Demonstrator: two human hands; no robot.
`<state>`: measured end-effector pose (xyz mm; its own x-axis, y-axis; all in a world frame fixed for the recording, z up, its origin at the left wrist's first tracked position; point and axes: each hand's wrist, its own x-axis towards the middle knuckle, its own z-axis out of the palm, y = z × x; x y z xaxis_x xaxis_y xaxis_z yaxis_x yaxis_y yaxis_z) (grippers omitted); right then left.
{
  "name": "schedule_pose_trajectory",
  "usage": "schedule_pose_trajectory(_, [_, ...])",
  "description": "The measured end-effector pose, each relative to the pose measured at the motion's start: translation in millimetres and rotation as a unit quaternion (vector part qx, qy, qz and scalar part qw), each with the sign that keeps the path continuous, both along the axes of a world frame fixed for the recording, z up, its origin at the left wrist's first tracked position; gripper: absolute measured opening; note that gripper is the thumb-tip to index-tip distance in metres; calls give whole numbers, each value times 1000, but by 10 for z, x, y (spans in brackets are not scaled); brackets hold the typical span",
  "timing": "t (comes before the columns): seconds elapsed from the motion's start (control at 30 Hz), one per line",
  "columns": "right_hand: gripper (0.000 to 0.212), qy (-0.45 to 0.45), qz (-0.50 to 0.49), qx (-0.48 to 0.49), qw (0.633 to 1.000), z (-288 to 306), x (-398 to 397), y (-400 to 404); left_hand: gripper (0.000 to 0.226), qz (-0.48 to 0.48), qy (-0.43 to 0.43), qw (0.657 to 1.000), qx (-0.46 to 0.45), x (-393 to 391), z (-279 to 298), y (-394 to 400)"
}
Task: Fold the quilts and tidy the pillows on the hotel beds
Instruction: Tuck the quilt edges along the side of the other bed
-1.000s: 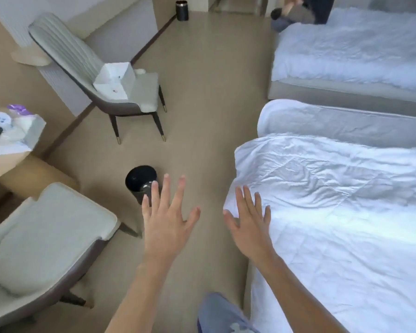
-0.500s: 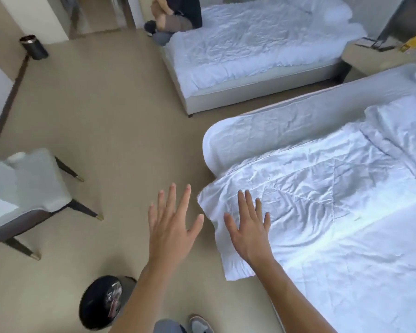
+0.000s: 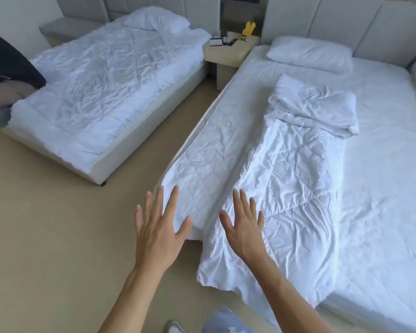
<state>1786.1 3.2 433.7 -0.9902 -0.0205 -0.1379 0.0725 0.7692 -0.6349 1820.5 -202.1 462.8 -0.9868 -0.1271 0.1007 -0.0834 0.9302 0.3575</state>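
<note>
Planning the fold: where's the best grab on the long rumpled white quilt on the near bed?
Probably the long rumpled white quilt at its near corner, which overhangs the mattress foot, from the foot side. Both the left hand and right hand hover open there.

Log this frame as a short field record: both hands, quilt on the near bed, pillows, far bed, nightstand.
left hand: open, fingers spread, holding nothing
right hand: open, above the quilt's foot end
near quilt: narrow strip down the near bed, bunched at the top
near pillow: flat by the headboard
far bed: quilt spread out, wrinkled
far pillow: at its head
nightstand: between the beds, small items on top
</note>
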Motion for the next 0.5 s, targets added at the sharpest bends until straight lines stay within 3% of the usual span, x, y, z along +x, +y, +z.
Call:
schedule_pose_trajectory(0.23, [88,5,-175,-8,985,-60,-919,-473,75,-151,5,988,0,-1629,-2,-551])
schedule_pose_trajectory(0.37, [70,-27,-250,-28,968,-350,-1577,-648,74,-225,6,974,-4,-2579,-196,-637])
schedule_pose_trajectory(0.5, [67,-35,-330,-46,942,-416,-2139,-690,74,-301,-7,954,-9,-3438,-213,-564])
